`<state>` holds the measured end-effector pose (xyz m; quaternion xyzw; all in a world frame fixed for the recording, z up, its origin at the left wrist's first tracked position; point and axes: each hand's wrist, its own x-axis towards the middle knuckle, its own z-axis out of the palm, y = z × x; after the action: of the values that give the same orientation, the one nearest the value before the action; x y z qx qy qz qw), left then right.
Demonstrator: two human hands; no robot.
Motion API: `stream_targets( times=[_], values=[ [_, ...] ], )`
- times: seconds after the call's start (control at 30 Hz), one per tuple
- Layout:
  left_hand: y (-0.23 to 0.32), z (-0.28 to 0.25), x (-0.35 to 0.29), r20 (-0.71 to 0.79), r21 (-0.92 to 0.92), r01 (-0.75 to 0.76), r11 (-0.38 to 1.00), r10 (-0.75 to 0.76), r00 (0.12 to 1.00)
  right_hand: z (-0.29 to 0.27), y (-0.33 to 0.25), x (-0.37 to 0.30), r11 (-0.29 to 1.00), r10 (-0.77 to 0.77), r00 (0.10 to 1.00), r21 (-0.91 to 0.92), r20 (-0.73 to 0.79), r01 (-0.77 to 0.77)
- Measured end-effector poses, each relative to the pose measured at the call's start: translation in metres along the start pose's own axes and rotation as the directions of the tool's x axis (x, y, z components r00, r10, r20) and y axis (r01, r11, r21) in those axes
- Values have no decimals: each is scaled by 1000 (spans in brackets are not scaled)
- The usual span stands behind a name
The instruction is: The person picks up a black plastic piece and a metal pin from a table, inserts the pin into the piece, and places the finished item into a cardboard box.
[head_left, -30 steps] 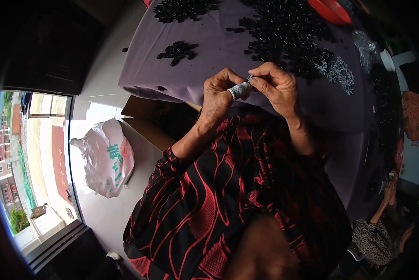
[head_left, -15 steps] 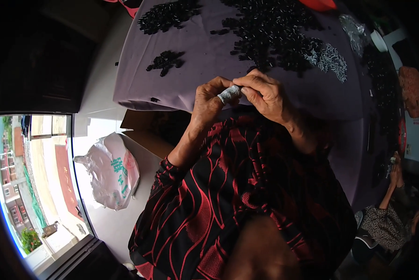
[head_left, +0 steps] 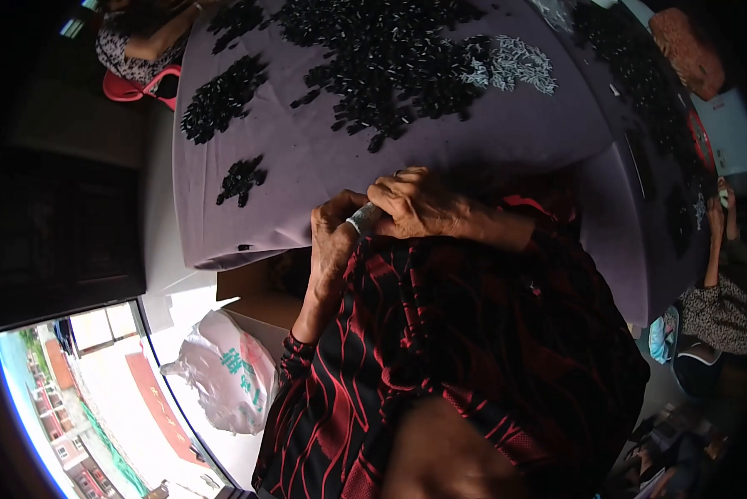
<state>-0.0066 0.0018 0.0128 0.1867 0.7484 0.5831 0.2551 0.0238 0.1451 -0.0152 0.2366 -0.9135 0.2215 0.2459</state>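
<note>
My left hand [head_left: 332, 233] and my right hand [head_left: 415, 205] meet just off the near edge of the cloth-covered table, close to my body. A whitish wrap [head_left: 362, 219] is around a finger of the left hand. The fingers of both hands are bent and pressed together, and the right hand partly covers the left fingertips. Whatever they hold is hidden. On the table lie a big pile of small black pieces [head_left: 373, 62] and, at its right, a heap of thin pale pins [head_left: 523, 65].
A purple-grey cloth [head_left: 307, 170] covers the table. Smaller black clusters [head_left: 242, 180] lie on its left. A white plastic bag [head_left: 224, 374] sits below left, near an open cardboard box [head_left: 257, 295]. Other people [head_left: 727, 312] sit at the right and far left, beside a red chair [head_left: 140, 87].
The view has swung, bringing a person at the far left into sight. My right hand has turned over and closed in on the left fingers, and its forearm now lies more level.
</note>
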Motion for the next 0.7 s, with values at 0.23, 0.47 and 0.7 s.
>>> stream_targets(
  times=[0.23,0.47,0.7],
  values=[
    [-2,8,10,67,98,-27,995,21,998,5,6,-14,996,77,997,41,-16,-76],
    [-12,5,16,47,128,-40,991,35,998,-2,13,-19,991,105,992,89,-68,-99],
    [-18,-58,45,-474,649,-23,761,428,769,-72,116,-44,676,412,743,-370,-527,-638]
  ],
)
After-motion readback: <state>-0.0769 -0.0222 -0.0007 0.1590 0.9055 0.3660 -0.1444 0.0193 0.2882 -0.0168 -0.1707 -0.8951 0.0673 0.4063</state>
